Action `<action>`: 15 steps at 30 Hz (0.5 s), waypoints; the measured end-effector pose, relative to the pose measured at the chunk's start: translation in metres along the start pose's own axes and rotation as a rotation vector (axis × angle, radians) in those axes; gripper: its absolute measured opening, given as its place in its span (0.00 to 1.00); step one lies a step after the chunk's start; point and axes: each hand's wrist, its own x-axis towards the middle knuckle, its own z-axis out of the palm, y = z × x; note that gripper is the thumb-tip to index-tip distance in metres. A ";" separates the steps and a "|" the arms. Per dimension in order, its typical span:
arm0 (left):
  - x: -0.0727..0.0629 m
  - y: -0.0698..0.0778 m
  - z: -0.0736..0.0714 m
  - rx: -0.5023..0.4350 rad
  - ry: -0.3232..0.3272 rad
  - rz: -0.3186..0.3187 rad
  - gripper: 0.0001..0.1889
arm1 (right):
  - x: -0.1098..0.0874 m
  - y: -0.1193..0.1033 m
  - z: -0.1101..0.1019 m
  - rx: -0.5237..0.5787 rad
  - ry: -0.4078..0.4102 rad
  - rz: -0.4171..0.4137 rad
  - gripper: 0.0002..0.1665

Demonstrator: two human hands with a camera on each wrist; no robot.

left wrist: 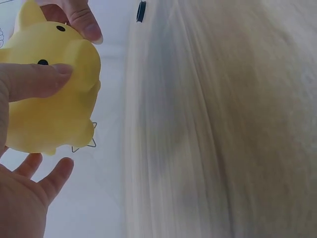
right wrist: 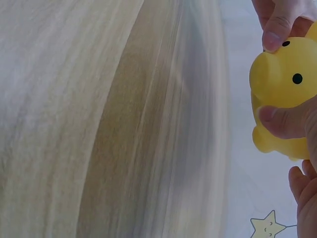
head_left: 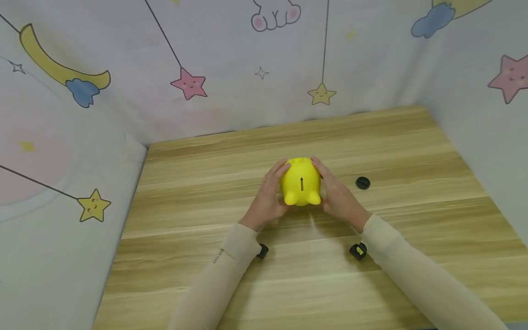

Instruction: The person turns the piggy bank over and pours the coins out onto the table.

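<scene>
Between both hands is a yellow piggy bank (head_left: 300, 183), its coin slot facing up and its two ears toward me in the head view. My left hand (head_left: 270, 195) grips one side, and my right hand (head_left: 339, 197) grips the other. In the left wrist view the pig's snout (left wrist: 88, 62) and dark eyes show, with the left thumb (left wrist: 37, 81) lying across the face. The right thumb (right wrist: 287, 120) presses on it near the snout in the right wrist view. Wall shows between pig and tabletop there, so the bank is held up off the table.
A round black plug (head_left: 363, 183) lies on the wood-grain table (head_left: 185, 192), right of the hands. Pale cloth walls (head_left: 231, 105) printed with stars and moons stand behind and at both sides. Small black devices (head_left: 358, 251) sit at the wrists.
</scene>
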 end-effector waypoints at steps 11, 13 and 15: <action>-0.004 -0.004 -0.004 -0.172 -0.089 -0.173 0.57 | -0.004 0.004 -0.009 0.226 -0.164 0.139 0.64; -0.005 -0.004 -0.005 -0.230 -0.102 -0.242 0.55 | -0.007 0.005 -0.010 0.295 -0.209 0.198 0.64; -0.006 -0.003 -0.006 -0.293 -0.100 -0.318 0.53 | -0.009 0.005 -0.011 0.352 -0.243 0.255 0.62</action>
